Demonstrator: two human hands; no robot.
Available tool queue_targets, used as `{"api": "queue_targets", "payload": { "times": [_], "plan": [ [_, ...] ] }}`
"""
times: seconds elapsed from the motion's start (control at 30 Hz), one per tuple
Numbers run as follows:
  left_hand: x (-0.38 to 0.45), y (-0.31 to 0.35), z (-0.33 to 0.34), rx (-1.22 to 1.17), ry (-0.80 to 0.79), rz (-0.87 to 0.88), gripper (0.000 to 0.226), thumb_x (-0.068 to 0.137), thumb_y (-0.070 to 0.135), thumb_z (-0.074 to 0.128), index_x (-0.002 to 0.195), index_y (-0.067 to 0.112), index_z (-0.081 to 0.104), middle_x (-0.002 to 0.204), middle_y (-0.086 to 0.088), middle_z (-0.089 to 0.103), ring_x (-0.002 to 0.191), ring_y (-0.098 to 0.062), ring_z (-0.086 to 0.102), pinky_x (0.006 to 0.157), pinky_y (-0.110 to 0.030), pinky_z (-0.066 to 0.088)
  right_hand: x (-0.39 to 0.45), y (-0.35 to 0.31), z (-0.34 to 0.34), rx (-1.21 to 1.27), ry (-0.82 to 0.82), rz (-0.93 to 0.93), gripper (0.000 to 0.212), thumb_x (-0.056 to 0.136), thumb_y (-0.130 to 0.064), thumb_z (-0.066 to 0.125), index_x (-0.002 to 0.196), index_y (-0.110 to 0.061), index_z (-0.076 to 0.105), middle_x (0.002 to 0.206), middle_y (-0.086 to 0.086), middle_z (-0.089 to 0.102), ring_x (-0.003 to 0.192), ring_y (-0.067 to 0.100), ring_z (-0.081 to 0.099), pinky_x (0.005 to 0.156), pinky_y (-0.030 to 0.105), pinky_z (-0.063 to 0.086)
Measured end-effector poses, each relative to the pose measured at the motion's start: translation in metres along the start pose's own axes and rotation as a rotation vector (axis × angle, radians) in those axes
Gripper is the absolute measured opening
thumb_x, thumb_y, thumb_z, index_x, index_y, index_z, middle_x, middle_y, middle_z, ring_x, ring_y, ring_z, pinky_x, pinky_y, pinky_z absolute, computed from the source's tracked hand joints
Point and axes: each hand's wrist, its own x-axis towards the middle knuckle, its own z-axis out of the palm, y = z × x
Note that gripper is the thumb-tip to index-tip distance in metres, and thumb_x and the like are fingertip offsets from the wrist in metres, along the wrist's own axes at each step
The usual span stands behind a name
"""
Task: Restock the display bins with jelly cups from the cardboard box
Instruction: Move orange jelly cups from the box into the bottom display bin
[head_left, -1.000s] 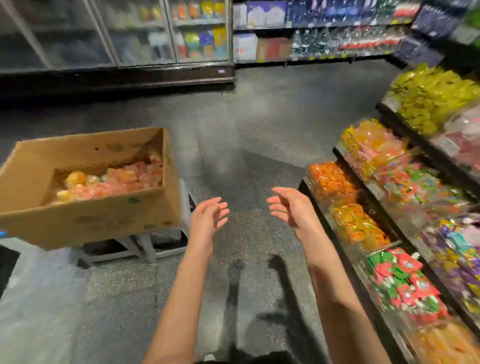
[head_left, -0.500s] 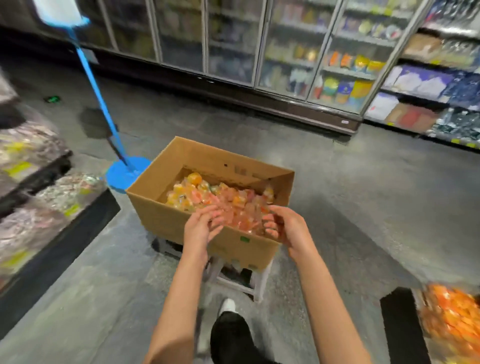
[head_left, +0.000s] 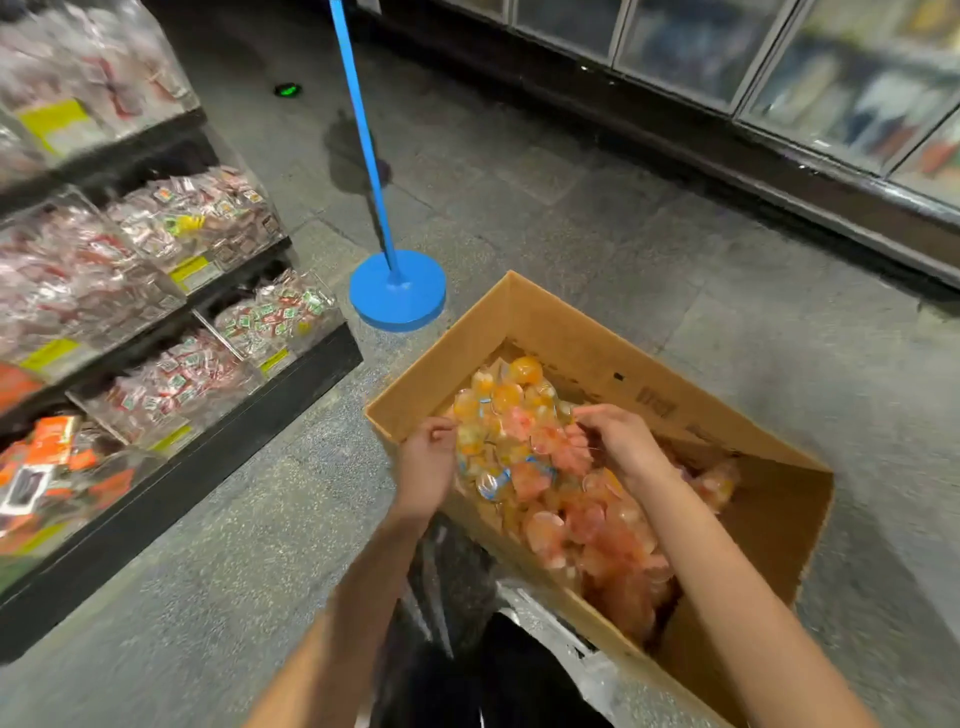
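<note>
Setting: shop aisle with a grey speckled floor (head_left: 519, 182), glass-fronted chiller doors (head_left: 779, 67) along the far wall, a blue sign stand (head_left: 397, 291) just beyond the box
Box: open cardboard box (head_left: 587, 358) sits tilted on a low support that is mostly hidden, its near corner over the person's legs
Stock: loose heap of jelly cups (head_left: 566, 499), orange ones at the far end and pink ones toward the near end, piled against the box's near wall
Left hand: left hand (head_left: 428, 465) at the box's near-left rim, fingers curled in against the orange cups; whether they have closed on any cup cannot be told through the blur
Right hand: right hand (head_left: 618, 441) reaches in from above, fingertips bent down into the pink cups; a firm hold cannot be confirmed
Bins: tiered clear display bins (head_left: 156, 364) to the person's left hold wrapped sweets; no jelly-cup bin shows in this view
Risk, spill: a two-handed scoop of small slick cups will likely shed some over the low rim onto the floor
Risk, box: pressing on the near wall could tip the tilted box off its perch
Risk, carry: the stand's base lies close by, a likely trip point with full hands
</note>
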Motion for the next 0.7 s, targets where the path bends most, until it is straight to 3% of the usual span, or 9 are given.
{"api": "queue_targets", "payload": {
  "times": [0.07, 0.17, 0.23, 0.33, 0.4, 0.47, 0.57, 0.63, 0.7],
  "plan": [
    [0.038, -0.011, -0.007, 0.357, 0.007, 0.127, 0.023, 0.091, 0.023, 0.045, 0.102, 0.019, 0.064, 0.096, 0.004, 0.063, 0.09, -0.014, 0.059, 0.081, -0.03, 0.05, 0.039, -0.003, 0.011, -0.074, 0.007, 0.044, 0.008, 0.094, 0.0, 0.05, 0.094, 0.001, 0.059, 0.066, 0.013, 0.056, 0.045, 0.016, 0.053, 0.041, 0.021, 0.04],
    [0.097, -0.004, -0.011, 0.644, 0.009, 0.274, 0.027, 0.091, 0.024, 0.037, 0.086, 0.021, 0.063, 0.082, 0.01, 0.052, 0.083, -0.013, 0.05, 0.093, -0.04, 0.043, 0.1, 0.004, 0.029, -0.176, 0.026, 0.12, 0.011, 0.092, 0.005, 0.049, 0.088, 0.0, 0.058, 0.068, 0.013, 0.057, 0.041, 0.011, 0.057, 0.037, 0.017, 0.044],
    [0.136, -0.004, -0.011, 0.904, -0.062, 0.434, 0.011, 0.09, 0.018, 0.05, 0.087, 0.015, 0.061, 0.079, 0.005, 0.053, 0.077, -0.016, 0.052, 0.107, -0.047, 0.036, 0.14, 0.018, 0.042, -0.301, 0.029, 0.169, 0.012, 0.091, 0.003, 0.052, 0.099, 0.003, 0.061, 0.074, 0.013, 0.06, 0.052, 0.016, 0.057, 0.044, 0.021, 0.045],
    [0.182, -0.028, -0.01, 1.076, -0.216, 0.703, 0.006, 0.076, 0.02, 0.061, 0.081, 0.016, 0.063, 0.077, -0.001, 0.065, 0.084, -0.022, 0.065, 0.113, -0.045, 0.027, 0.194, 0.042, 0.068, -0.496, 0.051, 0.169, 0.012, 0.089, 0.004, 0.052, 0.088, -0.005, 0.059, 0.078, 0.009, 0.057, 0.064, 0.019, 0.049, 0.043, 0.016, 0.036],
    [0.199, -0.041, -0.008, 1.113, -0.276, 0.717, 0.024, 0.078, 0.034, 0.048, 0.079, 0.022, 0.068, 0.078, 0.002, 0.07, 0.091, -0.019, 0.067, 0.112, -0.038, 0.021, 0.229, 0.056, 0.086, -0.639, 0.031, 0.137, 0.013, 0.089, 0.003, 0.05, 0.091, -0.007, 0.058, 0.082, 0.009, 0.058, 0.078, 0.021, 0.051, 0.044, 0.016, 0.036],
    [0.205, -0.049, -0.002, 1.103, -0.277, 0.747, 0.033, 0.082, 0.038, 0.044, 0.091, 0.022, 0.071, 0.09, 0.001, 0.073, 0.104, -0.018, 0.065, 0.114, -0.039, 0.017, 0.26, 0.066, 0.097, -0.902, -0.025, 0.113, 0.029, 0.091, -0.006, 0.052, 0.119, -0.011, 0.055, 0.103, 0.013, 0.062, 0.089, 0.025, 0.057, 0.059, 0.025, 0.044],
    [0.207, -0.066, 0.01, 0.967, -0.378, 0.818, 0.038, 0.086, 0.027, 0.041, 0.111, 0.017, 0.067, 0.117, -0.002, 0.067, 0.12, -0.02, 0.058, 0.111, -0.041, 0.031, 0.301, 0.083, 0.11, -1.17, -0.248, 0.103, 0.06, 0.094, -0.011, 0.048, 0.148, -0.028, 0.028, 0.143, 0.014, 0.038, 0.111, 0.03, 0.053, 0.084, 0.027, 0.047],
    [0.216, -0.077, 0.015, 0.815, -0.491, 0.652, 0.039, 0.094, 0.022, 0.035, 0.129, 0.025, 0.053, 0.133, -0.001, 0.056, 0.126, -0.018, 0.051, 0.102, -0.033, 0.041, 0.32, 0.096, 0.118, -1.268, -0.39, 0.139, 0.055, 0.098, -0.015, 0.043, 0.149, -0.029, 0.027, 0.146, 0.011, 0.035, 0.131, 0.034, 0.037, 0.107, 0.04, 0.032],
    [0.225, -0.087, 0.02, 0.749, -0.539, 0.43, 0.037, 0.099, 0.022, 0.034, 0.135, 0.032, 0.038, 0.137, -0.002, 0.052, 0.125, -0.018, 0.05, 0.101, -0.029, 0.039, 0.331, 0.107, 0.12, -1.219, -0.428, 0.164, 0.044, 0.101, -0.022, 0.04, 0.144, -0.028, 0.037, 0.136, 0.008, 0.048, 0.129, 0.033, 0.042, 0.107, 0.038, 0.031]
  ]
}}
